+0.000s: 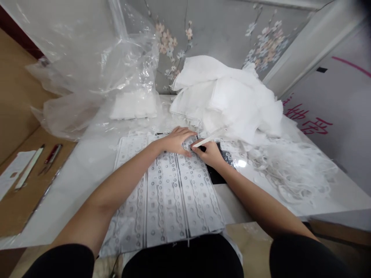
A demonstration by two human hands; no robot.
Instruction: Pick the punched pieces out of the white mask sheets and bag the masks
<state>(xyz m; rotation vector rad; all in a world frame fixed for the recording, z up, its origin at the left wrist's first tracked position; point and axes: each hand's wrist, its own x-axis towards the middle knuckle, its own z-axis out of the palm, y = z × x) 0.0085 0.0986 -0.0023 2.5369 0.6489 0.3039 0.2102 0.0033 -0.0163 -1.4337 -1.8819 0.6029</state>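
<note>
Long white strips (171,200) studded with small round parts lie side by side on the white table (78,173), running from my lap to the far end. My left hand (177,139) lies flat, fingers together, pressing on the far end of the strips. My right hand (209,153) is closed in a pinch on a thin white stick-like tool (209,138), its tip at the strip end beside my left fingers. Under the right hand lies a dark sheet (216,175).
A heap of white fabric-like pieces (228,96) stands behind the hands. Loose white scraps (292,170) cover the table's right part. A large clear plastic bag (101,73) with white stacks fills the back left. Pens (52,155) and a paper lie on the brown surface at left.
</note>
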